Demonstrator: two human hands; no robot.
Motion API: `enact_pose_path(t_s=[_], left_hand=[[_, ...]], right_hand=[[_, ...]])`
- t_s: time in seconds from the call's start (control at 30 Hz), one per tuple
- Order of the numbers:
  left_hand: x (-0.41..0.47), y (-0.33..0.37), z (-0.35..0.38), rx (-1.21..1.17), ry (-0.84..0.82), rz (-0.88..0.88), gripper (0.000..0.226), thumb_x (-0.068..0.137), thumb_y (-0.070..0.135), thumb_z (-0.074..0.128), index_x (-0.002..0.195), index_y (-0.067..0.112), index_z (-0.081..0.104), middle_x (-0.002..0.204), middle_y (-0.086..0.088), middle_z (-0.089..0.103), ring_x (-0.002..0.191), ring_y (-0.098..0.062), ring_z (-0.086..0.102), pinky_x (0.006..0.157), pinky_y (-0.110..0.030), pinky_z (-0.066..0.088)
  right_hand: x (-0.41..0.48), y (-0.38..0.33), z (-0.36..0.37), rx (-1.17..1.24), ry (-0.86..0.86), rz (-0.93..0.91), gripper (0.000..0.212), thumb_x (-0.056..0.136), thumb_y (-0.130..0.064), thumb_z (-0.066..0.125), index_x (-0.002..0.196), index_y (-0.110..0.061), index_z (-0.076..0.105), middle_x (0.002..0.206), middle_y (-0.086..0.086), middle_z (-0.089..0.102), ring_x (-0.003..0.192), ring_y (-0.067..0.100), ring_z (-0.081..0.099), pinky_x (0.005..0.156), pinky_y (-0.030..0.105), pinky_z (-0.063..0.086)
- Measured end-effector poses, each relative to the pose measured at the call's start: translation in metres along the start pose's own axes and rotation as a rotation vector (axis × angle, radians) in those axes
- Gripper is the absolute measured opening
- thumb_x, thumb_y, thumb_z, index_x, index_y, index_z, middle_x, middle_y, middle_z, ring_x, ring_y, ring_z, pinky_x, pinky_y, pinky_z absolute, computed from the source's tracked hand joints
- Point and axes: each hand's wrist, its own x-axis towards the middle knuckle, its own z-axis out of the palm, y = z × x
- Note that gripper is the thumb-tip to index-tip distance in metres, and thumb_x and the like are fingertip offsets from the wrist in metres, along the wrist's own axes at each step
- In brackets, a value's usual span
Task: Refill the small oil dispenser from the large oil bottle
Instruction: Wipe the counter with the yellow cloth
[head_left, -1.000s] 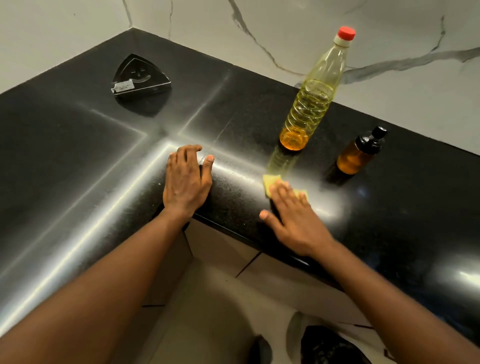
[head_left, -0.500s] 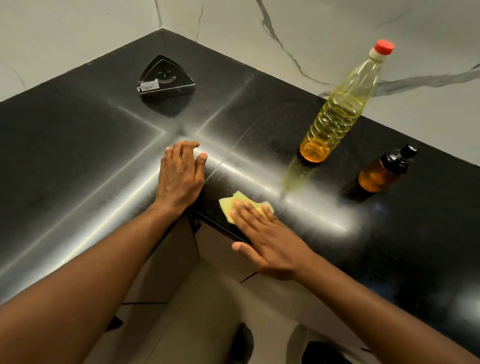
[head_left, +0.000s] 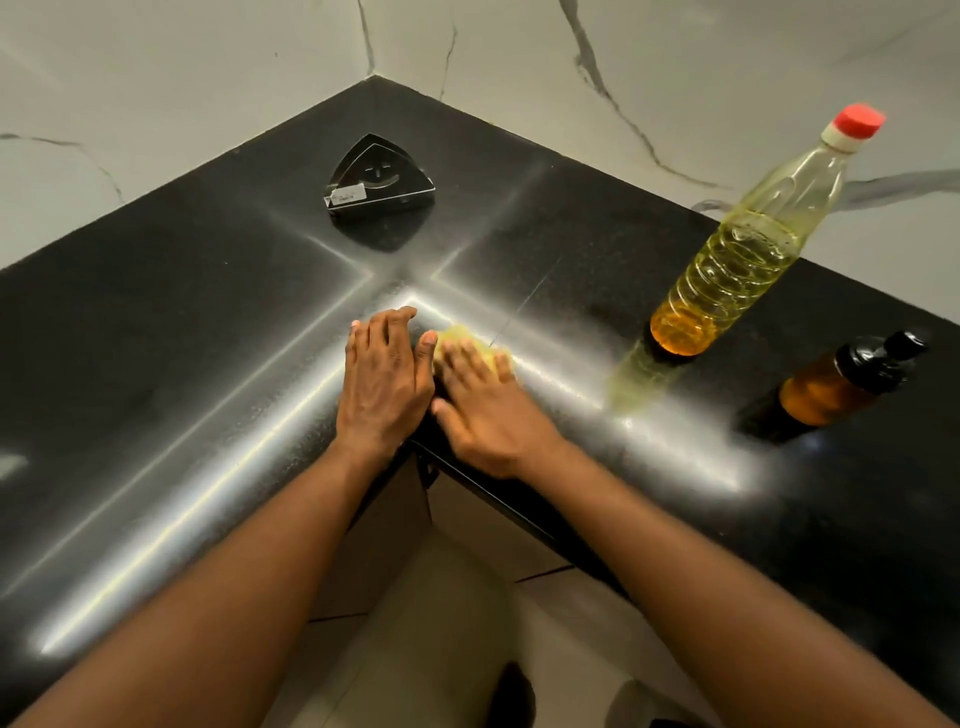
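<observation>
A tall clear oil bottle with a red cap stands upright at the right on the black counter, partly full of yellow oil. To its right stands the small amber oil dispenser with a black top on. My right hand lies flat with straight fingers on a yellow cloth near the counter's inner corner. Beside it, my left hand rests flat on the counter, thumb close to the cloth. Both hands are well left of the bottles.
A black triangular holder with a white label sits near the back corner. Marble walls close the counter on two sides. The counter's front edge drops to cabinet fronts and a tiled floor below my arms.
My right hand has slid the yellow cloth leftward along the counter, from in front of the oil bottle to beside my left hand. The left hand has stayed flat in place.
</observation>
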Motion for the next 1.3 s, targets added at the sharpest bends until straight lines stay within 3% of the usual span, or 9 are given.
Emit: enact_pose_path(t_s=[0.2,0.3,0.47,0.57,0.7,0.83,1.07,1.2,1.3], left_hand=[[-0.001,-0.002,0.000,-0.022,-0.009,0.015,0.043,0.108,0.042,0.041,0.140,0.014,0.047,0.139,-0.009,0.054,0.134,-0.031,0.046,0.126,-0.050,0.020],[-0.002,0.000,-0.001,-0.034,-0.032,0.049,0.043,0.108,0.042,0.042,0.139,0.013,0.047,0.138,-0.009,0.053,0.134,-0.032,0.046,0.126,-0.051,0.021],[-0.005,0.000,-0.003,-0.040,-0.074,0.164,0.043,0.107,0.042,0.042,0.137,0.012,0.048,0.138,-0.011,0.054,0.134,-0.033,0.048,0.126,-0.051,0.022],[-0.010,-0.002,-0.004,-0.050,-0.100,0.230,0.043,0.107,0.041,0.043,0.137,0.011,0.049,0.137,-0.013,0.055,0.134,-0.033,0.049,0.126,-0.051,0.021],[-0.018,-0.003,-0.006,-0.084,-0.138,0.267,0.042,0.107,0.041,0.044,0.136,0.011,0.049,0.138,-0.013,0.054,0.133,-0.033,0.048,0.126,-0.052,0.020],[-0.029,0.000,-0.013,-0.168,-0.197,0.321,0.039,0.107,0.040,0.046,0.136,0.013,0.049,0.140,-0.009,0.053,0.136,-0.028,0.046,0.128,-0.050,0.015],[-0.046,0.050,-0.001,-0.227,-0.310,0.450,0.041,0.107,0.042,0.043,0.135,0.013,0.050,0.143,-0.008,0.050,0.143,-0.027,0.042,0.128,-0.051,0.011],[-0.060,0.097,0.017,-0.259,-0.357,0.484,0.043,0.107,0.043,0.042,0.136,0.013,0.051,0.144,-0.009,0.050,0.144,-0.029,0.040,0.126,-0.053,0.013],[-0.078,0.128,0.029,-0.274,-0.396,0.522,0.045,0.107,0.045,0.040,0.136,0.013,0.051,0.143,-0.008,0.050,0.145,-0.029,0.038,0.126,-0.053,0.014]], right_hand=[[-0.107,-0.007,0.017,-0.070,-0.066,-0.049,0.077,0.105,-0.064,0.012,0.167,-0.020,-0.001,0.173,-0.002,-0.012,0.159,0.010,-0.021,0.130,0.044,-0.012],[-0.108,0.024,0.009,-0.074,-0.013,0.147,0.095,0.095,-0.078,-0.004,0.168,-0.018,0.002,0.173,0.000,-0.010,0.160,0.015,-0.016,0.131,0.049,-0.003],[-0.033,0.030,-0.003,0.009,0.119,0.472,0.079,0.107,-0.063,0.016,0.168,-0.016,0.001,0.176,0.004,-0.009,0.162,0.020,-0.011,0.128,0.051,-0.011],[-0.022,-0.007,0.007,0.029,0.107,0.348,0.073,0.110,-0.055,0.023,0.168,-0.016,0.004,0.176,0.005,-0.005,0.162,0.021,-0.010,0.129,0.055,-0.007],[-0.091,-0.043,0.025,0.012,0.074,0.240,0.074,0.107,-0.057,0.018,0.168,-0.017,0.005,0.176,0.003,-0.004,0.162,0.017,-0.011,0.131,0.050,-0.006],[-0.170,-0.025,0.026,-0.010,0.095,0.462,0.090,0.099,-0.074,0.015,0.168,-0.017,0.009,0.175,0.002,-0.001,0.162,0.016,-0.004,0.129,0.039,-0.005],[-0.179,0.069,-0.006,0.011,0.142,0.877,0.085,0.105,-0.069,0.017,0.168,-0.013,0.002,0.176,0.008,-0.007,0.162,0.023,-0.009,0.130,0.054,-0.001],[-0.181,0.037,0.010,0.040,0.187,0.724,0.086,0.104,-0.070,0.018,0.168,-0.013,0.005,0.176,0.007,-0.003,0.162,0.021,-0.007,0.130,0.053,-0.003],[-0.237,0.003,0.037,0.018,0.153,0.591,0.095,0.096,-0.080,0.003,0.168,-0.017,0.004,0.175,0.003,-0.007,0.162,0.017,-0.012,0.131,0.049,-0.005]])
